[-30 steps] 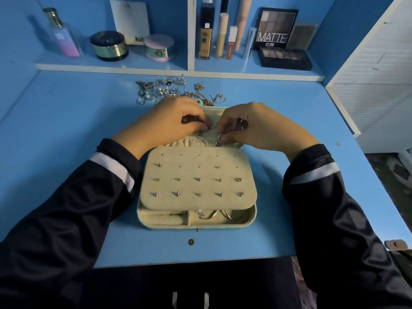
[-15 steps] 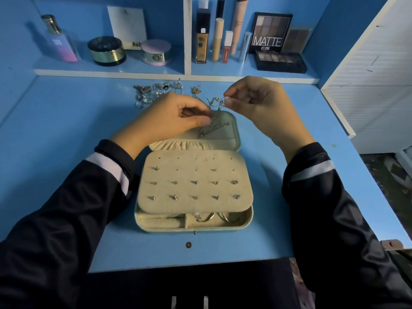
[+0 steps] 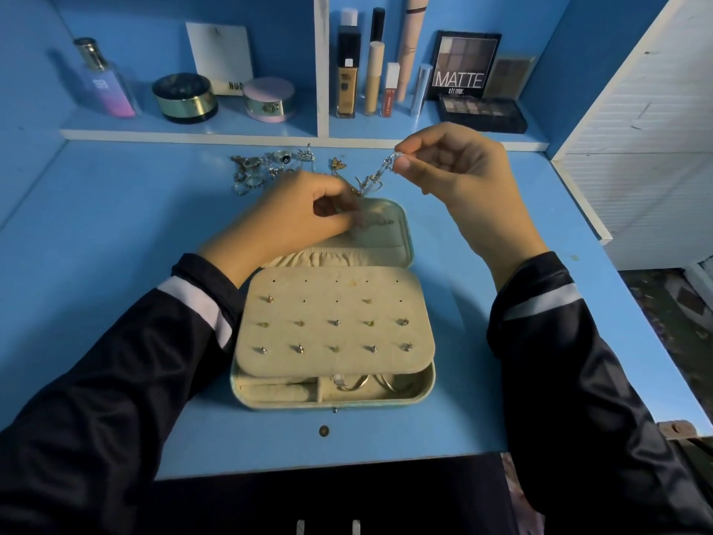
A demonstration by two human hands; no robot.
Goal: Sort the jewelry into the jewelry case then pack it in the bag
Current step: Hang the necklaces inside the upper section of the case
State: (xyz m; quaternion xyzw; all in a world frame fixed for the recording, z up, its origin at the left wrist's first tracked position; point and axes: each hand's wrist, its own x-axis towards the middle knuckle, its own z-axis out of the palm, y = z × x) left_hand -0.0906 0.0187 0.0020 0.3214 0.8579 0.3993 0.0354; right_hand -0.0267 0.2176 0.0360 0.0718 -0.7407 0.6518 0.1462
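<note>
Above jewelry case (image 3: 429,384) lid | right hand (image 3: 463,175) pinching silver chain (image 3: 376,175) by one end, raised to hang untangled | left hand (image 3: 293,218) fingers curled by lid pocket, hold on lower end unclear | case open on counter (image 3: 115,264); loose jewelry pile (image 3: 262,171) far-left

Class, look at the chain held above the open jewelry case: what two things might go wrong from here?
1. The chain is only pinched at one end by the right hand, the left hand seemingly at the other; a slip might drop it onto the table, outside the jewelry case.
2. Its sagging middle hangs near the loose jewelry pile and may snag there.
</note>
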